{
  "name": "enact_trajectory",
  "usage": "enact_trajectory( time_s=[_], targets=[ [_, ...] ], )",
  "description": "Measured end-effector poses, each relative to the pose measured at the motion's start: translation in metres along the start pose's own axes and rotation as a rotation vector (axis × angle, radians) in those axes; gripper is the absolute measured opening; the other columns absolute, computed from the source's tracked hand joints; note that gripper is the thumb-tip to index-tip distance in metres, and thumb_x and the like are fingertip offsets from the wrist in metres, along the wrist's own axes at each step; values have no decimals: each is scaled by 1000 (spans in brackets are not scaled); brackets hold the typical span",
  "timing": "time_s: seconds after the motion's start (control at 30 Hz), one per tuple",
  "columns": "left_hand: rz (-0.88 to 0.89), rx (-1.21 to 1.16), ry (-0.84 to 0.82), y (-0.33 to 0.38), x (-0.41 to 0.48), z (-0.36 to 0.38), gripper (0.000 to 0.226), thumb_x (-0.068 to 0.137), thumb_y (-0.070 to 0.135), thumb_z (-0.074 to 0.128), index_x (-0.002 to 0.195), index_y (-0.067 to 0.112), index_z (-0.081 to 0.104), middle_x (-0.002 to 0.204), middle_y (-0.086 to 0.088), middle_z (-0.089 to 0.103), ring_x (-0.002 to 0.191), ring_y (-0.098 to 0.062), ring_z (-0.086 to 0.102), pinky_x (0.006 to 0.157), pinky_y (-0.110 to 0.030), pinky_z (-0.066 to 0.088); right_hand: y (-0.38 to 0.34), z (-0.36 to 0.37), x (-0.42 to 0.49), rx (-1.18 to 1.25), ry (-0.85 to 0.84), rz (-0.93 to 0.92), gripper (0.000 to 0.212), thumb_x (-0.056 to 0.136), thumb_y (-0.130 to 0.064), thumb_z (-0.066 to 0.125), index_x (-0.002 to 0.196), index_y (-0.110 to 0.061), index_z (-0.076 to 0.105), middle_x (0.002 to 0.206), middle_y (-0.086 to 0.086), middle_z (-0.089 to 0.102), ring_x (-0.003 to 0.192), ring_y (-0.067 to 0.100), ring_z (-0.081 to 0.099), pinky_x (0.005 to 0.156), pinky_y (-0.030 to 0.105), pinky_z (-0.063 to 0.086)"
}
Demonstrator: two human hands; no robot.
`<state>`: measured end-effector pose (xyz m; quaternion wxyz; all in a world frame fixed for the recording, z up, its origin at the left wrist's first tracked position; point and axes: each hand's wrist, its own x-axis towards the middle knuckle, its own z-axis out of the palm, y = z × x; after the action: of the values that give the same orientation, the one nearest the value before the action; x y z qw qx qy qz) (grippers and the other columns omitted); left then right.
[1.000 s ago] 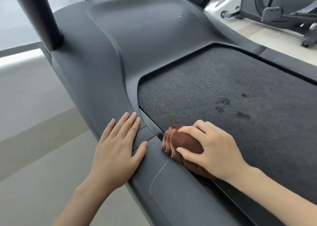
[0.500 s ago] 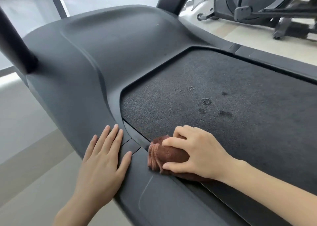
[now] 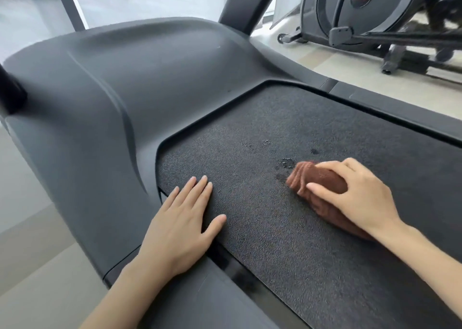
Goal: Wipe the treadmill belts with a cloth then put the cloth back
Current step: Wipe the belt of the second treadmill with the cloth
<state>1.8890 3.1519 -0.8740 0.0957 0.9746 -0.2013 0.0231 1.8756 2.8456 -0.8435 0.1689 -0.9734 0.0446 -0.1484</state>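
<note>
Brown cloth (image 3: 321, 181) pressed on belt (image 3: 287, 248), right hand (image 3: 362, 193) grip curled round it (left hand (image 3: 180, 226) flat, grip wide).

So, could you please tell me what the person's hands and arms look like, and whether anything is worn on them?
Both are bare. The left hand and left forearm show no glove, sleeve, ring, watch or bracelet; the same goes for the right hand and right forearm. The fingers end in short, unpainted nails. No markings show.
</note>
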Motion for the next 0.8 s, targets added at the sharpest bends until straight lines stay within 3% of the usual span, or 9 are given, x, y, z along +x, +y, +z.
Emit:
enact_trajectory(
  time_s=[0.1,0.2,0.3,0.4,0.47,0.53,0.63,0.8],
  targets=[
    [8,5,-4,1,10,3,89,72,71,-10,149,29,-2,155,16,-12,139,-1,-21,114,-26,-13,17,13,33,-86,32,213,51,76,-71,45,111,-37,57,103,2,57,106,29,56,77,35,40],
    [8,-12,-18,0,11,3,88,73,73,-8,149,29,-1,153,17,-12,138,0,-21,114,-25,-13,-7,33,66,-200,-1,224,50,84,-67,42,118,-32,53,113,9,55,110,31,52,84,38,42],
    [6,3,-24,-1,12,3,88,71,73,-10,148,32,-4,151,19,-15,137,2,-23,114,-24,-13,-46,46,63,-241,-54,80,55,83,-71,40,122,-33,50,113,6,51,107,28,50,86,37,42],
    [5,-21,-32,-1,12,0,88,70,73,-10,148,33,-3,151,21,-15,137,3,-22,114,-23,-13,-67,41,18,-200,-46,-175,56,75,-76,39,111,-36,56,97,0,49,93,22,53,78,35,45],
    [13,-16,-32,-3,12,-1,86,69,72,-10,146,35,-7,149,22,-17,135,4,-24,112,-21,-15,-58,30,-15,-146,-26,-313,49,74,-73,42,102,-36,60,86,-4,48,80,19,55,69,32,48],
    [31,-1,-28,-5,11,-1,83,68,72,-12,142,35,-15,147,24,-21,132,5,-28,111,-20,-17,-30,17,-28,-163,2,-339,42,74,-69,46,99,-39,61,80,-7,48,73,15,56,62,27,47],
    [54,-13,-25,-9,12,-2,81,69,73,-11,141,36,-16,147,25,-19,134,5,-25,113,-22,-13,18,0,-7,-257,13,-133,36,77,-64,55,103,-39,61,83,-6,51,82,19,61,65,28,45],
    [52,-61,-19,-7,12,-2,84,73,72,0,147,33,4,150,23,-6,139,3,-14,117,-26,-4,53,12,80,-315,42,305,45,87,-59,46,119,-28,56,112,13,56,109,34,54,82,39,44]
  ],
)
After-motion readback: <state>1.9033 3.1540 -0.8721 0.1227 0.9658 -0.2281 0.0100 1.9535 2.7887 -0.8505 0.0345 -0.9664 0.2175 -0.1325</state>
